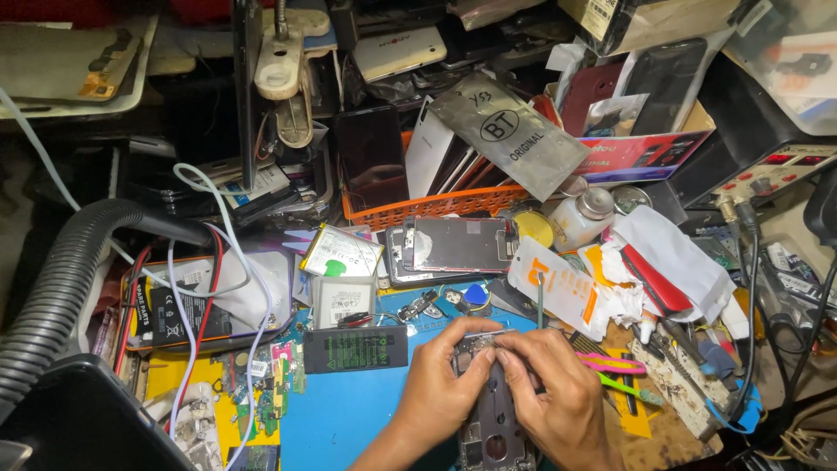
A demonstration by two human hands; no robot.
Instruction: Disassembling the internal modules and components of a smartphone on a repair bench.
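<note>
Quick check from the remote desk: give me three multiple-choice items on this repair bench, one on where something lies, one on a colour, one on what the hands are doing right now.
1. Where does the black battery lie?
A. On the blue mat, to the left of the hands
B. Inside the orange basket
C. On top of the grey hose

2. What colour is the basket that holds the upright phone panels?
A. Green
B. Orange
C. White

3. How is the phone frame held?
A. It lies untouched on the mat
B. One hand lifts it high above the bench
C. Both hands grip its upper end

Answers: 1 A, it rests flat on the blue mat beside the left hand. 2 B, its lattice rim is orange. 3 C, the left hand and right hand meet at the frame's top, fingers on it.
</note>
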